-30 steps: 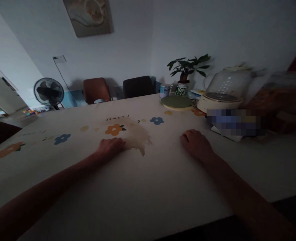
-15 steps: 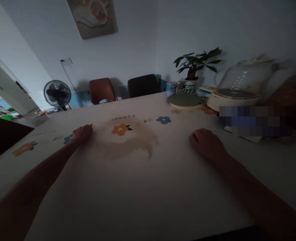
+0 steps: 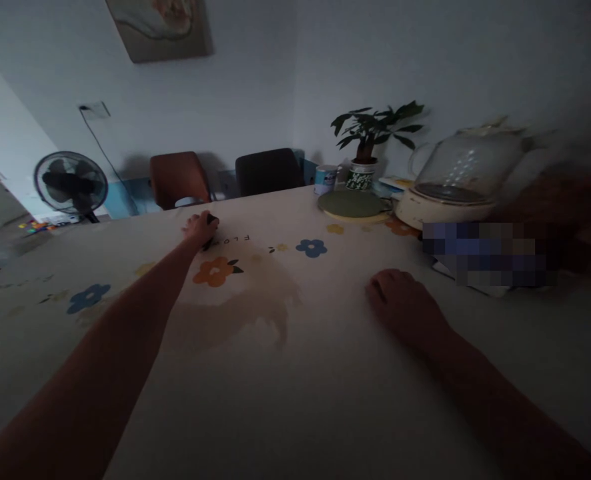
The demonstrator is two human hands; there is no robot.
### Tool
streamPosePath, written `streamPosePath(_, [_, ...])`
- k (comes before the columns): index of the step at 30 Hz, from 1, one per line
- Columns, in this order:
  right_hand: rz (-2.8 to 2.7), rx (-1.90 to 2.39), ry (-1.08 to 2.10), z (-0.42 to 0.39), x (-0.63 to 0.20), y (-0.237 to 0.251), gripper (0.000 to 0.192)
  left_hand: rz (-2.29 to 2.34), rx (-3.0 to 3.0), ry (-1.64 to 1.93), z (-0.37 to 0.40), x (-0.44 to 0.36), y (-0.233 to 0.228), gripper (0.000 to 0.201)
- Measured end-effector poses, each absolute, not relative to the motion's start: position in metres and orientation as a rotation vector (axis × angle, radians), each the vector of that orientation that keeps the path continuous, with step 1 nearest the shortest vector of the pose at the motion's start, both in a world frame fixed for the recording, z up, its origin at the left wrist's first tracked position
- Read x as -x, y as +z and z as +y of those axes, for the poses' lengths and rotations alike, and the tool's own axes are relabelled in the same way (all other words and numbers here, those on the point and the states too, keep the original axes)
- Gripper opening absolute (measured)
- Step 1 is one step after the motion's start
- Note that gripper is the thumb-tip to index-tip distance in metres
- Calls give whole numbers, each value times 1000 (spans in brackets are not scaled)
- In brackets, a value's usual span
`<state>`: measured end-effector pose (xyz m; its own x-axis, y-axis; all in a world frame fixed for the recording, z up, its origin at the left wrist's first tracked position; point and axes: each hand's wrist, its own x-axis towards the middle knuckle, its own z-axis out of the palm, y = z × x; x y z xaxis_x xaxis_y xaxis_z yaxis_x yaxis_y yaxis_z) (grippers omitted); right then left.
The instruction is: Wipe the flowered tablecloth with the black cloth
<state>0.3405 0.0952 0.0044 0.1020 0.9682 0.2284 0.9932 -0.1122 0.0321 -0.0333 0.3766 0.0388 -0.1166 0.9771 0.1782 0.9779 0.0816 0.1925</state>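
Observation:
My left hand (image 3: 199, 229) is stretched far across the flower-print tablecloth (image 3: 285, 373), near the printed word "FLOWER". Its fingers are curled over a small dark object (image 3: 210, 235) pressed on the cloth; it is too dim to tell what it is. A wet brownish smear (image 3: 235, 303) spreads across the cloth between my arms, around an orange flower print (image 3: 215, 271). My right hand (image 3: 403, 303) lies palm down on the cloth to the right of the smear and holds nothing.
At the back right stand a glass kettle on a pale base (image 3: 453, 183), a round green mat (image 3: 354, 204), a potted plant (image 3: 370, 143) and a can (image 3: 325, 179). Two chairs (image 3: 225, 177) face the far edge. A floor fan (image 3: 70, 185) stands at the left.
My left hand swept from the smear's near edge out to the left, then forward to the far side. The smear has spread wider. My right hand has stayed put.

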Motion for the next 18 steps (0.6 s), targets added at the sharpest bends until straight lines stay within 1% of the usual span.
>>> streamPosePath(3, [-2039, 2210, -324, 93, -339, 3, 28, -2431, 1974, -453, 383, 44, 28, 61])
streamPosePath(7, [-2081, 2181, -381, 91, -338, 0, 31, -2540, 1894, -476, 393, 41, 13, 54])
streamPosePath(10, [-2079, 2177, -345, 89, -336, 2, 30, -2462, 2046, -433, 406, 20, 10, 54])
streamPosePath(14, [-2090, 2206, -295, 87, -331, 8, 30, -2327, 2287, -324, 420, -24, 10, 64])
streamPosePath(18, [-2119, 2248, -313, 85, -327, 12, 30, -2124, 2469, -272, 415, -72, 7, 74])
